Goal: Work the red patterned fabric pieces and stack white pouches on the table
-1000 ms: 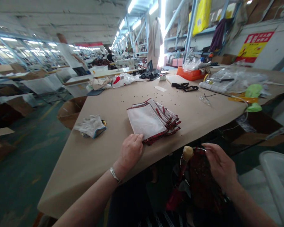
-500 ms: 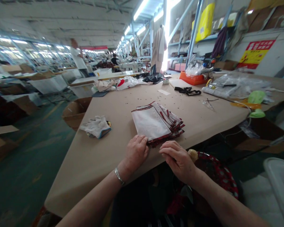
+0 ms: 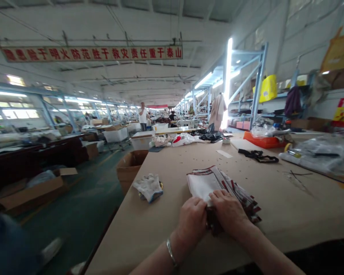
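A fanned stack of white cloth pieces with dark red edging (image 3: 202, 182) lies on the brown-covered table (image 3: 166, 233). My left hand (image 3: 192, 217), with a silver bracelet at the wrist, has its fingers closed on the stack's near corner. Right beside it, my right hand (image 3: 228, 210) curls its fingers over the near edge and pinches the cloth there. Part of the near edge folds down dark between my hands, and the fingertips are partly hidden. To the left of the stack rests a pair of whitish work gloves (image 3: 149, 187).
A cardboard box (image 3: 129, 168) stands on the floor beyond the table's left edge. Toward the back are a black strap (image 3: 258, 156), an orange tray (image 3: 263, 140) and clear plastic bags (image 3: 315, 151). A person in blue (image 3: 11, 244) is at the lower left; another person (image 3: 142, 116) stands far off.
The view has tilted up and turned left. My right hand has come from beside the table edge onto the stack's near edge, and both hands now grip the cloth. A blurred person has appeared at lower left.
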Demonstrator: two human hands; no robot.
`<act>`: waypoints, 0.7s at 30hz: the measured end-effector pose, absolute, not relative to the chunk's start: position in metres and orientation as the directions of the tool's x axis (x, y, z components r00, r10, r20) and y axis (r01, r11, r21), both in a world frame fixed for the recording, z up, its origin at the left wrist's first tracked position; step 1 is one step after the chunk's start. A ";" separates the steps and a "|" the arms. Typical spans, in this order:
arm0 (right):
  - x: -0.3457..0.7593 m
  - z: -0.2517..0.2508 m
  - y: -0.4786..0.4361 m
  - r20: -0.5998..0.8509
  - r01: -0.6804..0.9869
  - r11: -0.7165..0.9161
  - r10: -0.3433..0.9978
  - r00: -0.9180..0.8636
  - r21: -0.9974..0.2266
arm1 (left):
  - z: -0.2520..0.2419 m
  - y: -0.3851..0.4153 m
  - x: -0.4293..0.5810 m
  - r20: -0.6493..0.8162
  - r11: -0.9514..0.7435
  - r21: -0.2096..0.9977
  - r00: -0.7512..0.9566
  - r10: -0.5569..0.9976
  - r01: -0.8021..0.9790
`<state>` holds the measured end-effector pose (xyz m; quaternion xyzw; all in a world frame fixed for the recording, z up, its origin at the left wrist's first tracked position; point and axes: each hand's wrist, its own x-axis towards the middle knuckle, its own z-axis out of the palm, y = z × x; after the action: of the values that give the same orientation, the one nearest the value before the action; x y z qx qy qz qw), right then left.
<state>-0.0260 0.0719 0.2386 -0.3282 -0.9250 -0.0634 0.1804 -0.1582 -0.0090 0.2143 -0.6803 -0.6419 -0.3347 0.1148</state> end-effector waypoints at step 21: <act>0.081 0.161 0.047 0.514 0.517 0.651 0.758 -0.401 -0.556 | 0.230 -0.040 -0.091 -0.084 -0.184 0.754 -0.370 0.925 -0.630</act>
<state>0.0808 0.0467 0.1607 -0.3876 -0.8224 0.1559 0.3861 -0.0911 -0.0399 0.2301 -0.2015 -0.3658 -0.7424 -0.5238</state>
